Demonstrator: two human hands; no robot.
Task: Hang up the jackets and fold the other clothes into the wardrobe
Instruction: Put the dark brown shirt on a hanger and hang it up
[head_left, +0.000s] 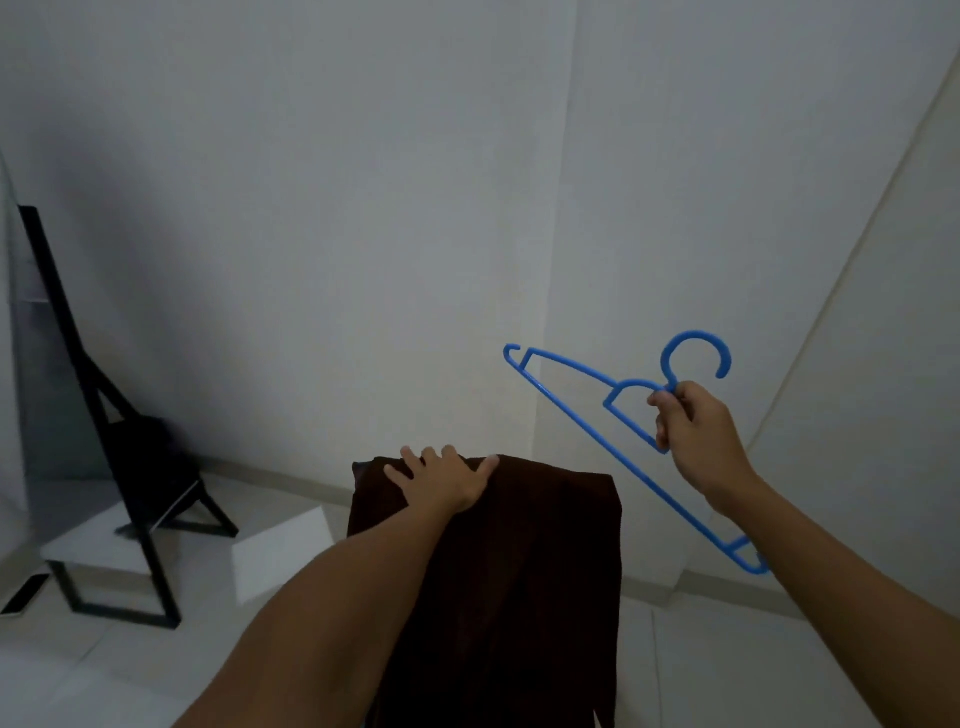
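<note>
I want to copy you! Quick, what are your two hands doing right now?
Left hand: grips the top edge of the dark brown garment, fingers curled over it.
Right hand: holds the blue hanger just below its hook.

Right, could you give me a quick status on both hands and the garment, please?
Left hand grips dark brown garment at its top edge. Right hand holds blue hanger by the neck. Garment not yet on hanger; nothing between them.
</note>
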